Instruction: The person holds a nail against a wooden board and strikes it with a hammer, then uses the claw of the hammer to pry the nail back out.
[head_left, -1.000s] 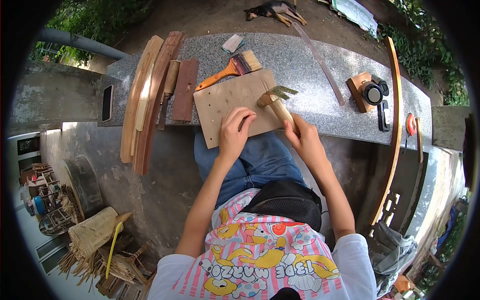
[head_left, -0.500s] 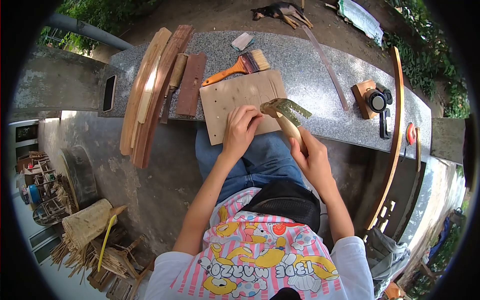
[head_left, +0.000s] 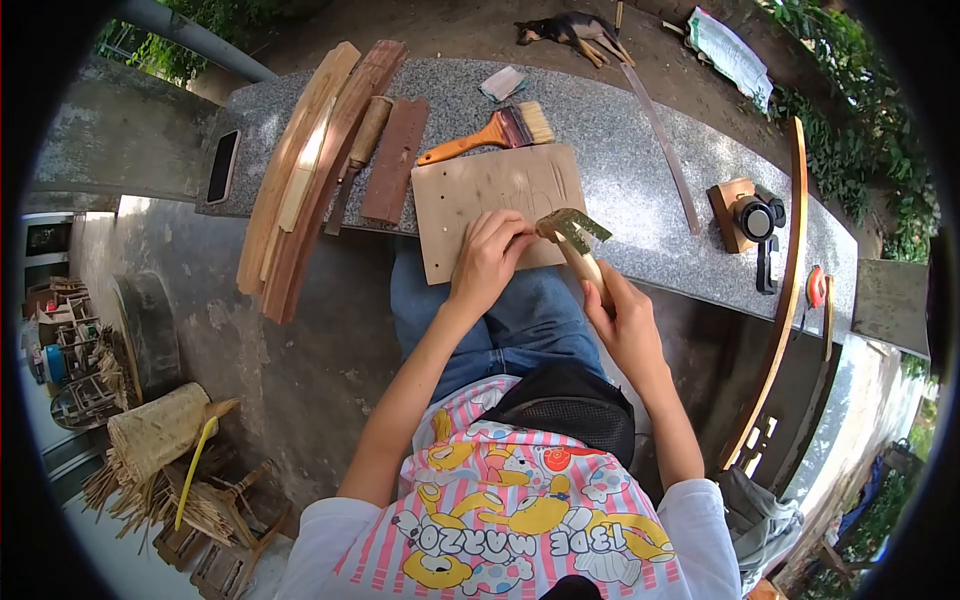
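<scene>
My right hand (head_left: 618, 312) grips the wooden handle of a small hammer (head_left: 573, 240), whose greenish metal head hangs just above the lower right corner of a plywood board (head_left: 480, 195). My left hand (head_left: 487, 255) rests on the board's near edge, with its fingers pinched together beside the hammer head. What the fingers pinch is too small to see. The board lies on a grey granite slab (head_left: 640, 180) and overhangs its near edge above my knees.
Long wood strips (head_left: 300, 170) and a brown block (head_left: 393, 160) lie left of the board, a phone (head_left: 222, 166) further left. A paintbrush (head_left: 485, 135) sits behind it. On the right are a metal strip (head_left: 660, 135), a wooden block with a black tool (head_left: 745, 210) and a curved wooden piece (head_left: 785, 290). A dog (head_left: 565, 28) lies beyond.
The hammer head swung up off the board, then came back down toward my left fingertips. My left hand stayed on the board's edge.
</scene>
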